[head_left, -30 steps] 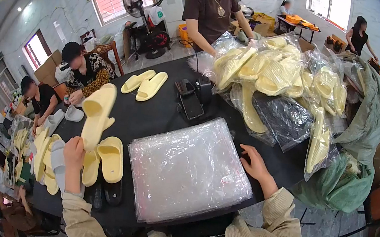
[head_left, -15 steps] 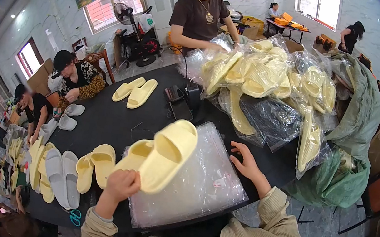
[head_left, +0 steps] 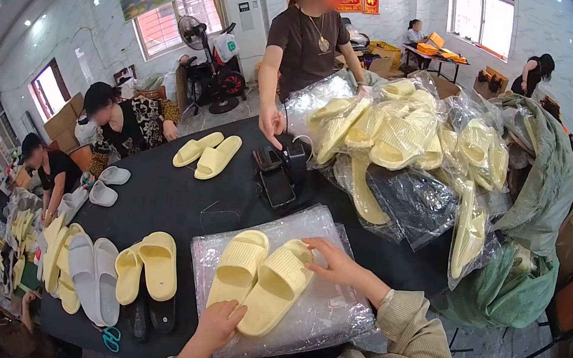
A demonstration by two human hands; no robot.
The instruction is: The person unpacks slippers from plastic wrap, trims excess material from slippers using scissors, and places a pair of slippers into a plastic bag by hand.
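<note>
The yellow slippers (head_left: 276, 299) lie side by side on the bags (head_left: 330, 315), toes toward the far edge. The left hand (head_left: 215, 323) is at their heels; the right hand (head_left: 337, 264) has its thumb and fingers at one toe. The hands are apart from each other; I cannot tell whether either grips. Left of the bags stand a second yellow pair (head_left: 161, 271), then a grey pair (head_left: 93, 277), with scissors (head_left: 111, 338) nearby. Just beyond the bags is a black device (head_left: 278, 187), a co-worker's hand (head_left: 274, 122) above it. Bagged slippers (head_left: 405, 133) heap up beyond the bags to the right.
</note>
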